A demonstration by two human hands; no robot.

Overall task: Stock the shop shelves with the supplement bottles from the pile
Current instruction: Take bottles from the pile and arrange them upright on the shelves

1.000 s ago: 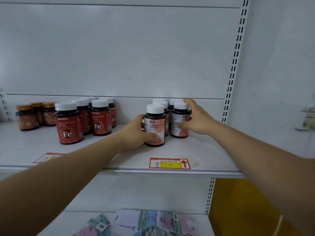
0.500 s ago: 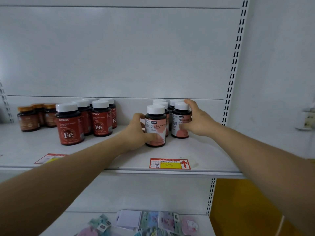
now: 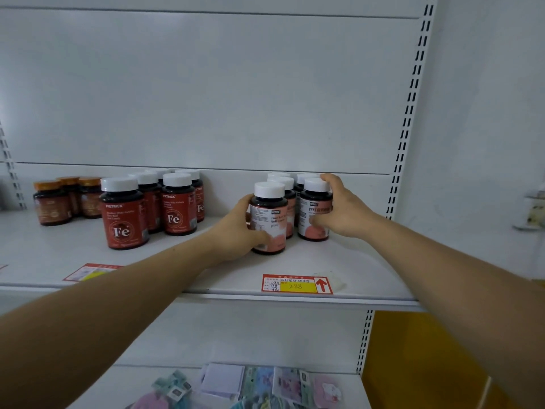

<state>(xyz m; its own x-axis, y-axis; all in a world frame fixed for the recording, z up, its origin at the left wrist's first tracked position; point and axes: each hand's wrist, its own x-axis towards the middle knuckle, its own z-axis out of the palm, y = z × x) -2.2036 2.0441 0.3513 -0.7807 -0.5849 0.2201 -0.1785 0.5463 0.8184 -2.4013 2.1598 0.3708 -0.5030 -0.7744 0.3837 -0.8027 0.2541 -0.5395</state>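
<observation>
While left hand (image 3: 236,231) grips 1 pink-label bottle (image 3: 269,219), right hand (image 3: 343,211) grips another bottle (image 3: 314,214).

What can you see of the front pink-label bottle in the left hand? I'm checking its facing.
The front pink-label bottle stands upright on the white shelf, foremost in its cluster. It has a white cap, a dark body and a white-and-pink label facing outward, slightly turned. The left hand grips its left side, thumb across the lower label.
</observation>
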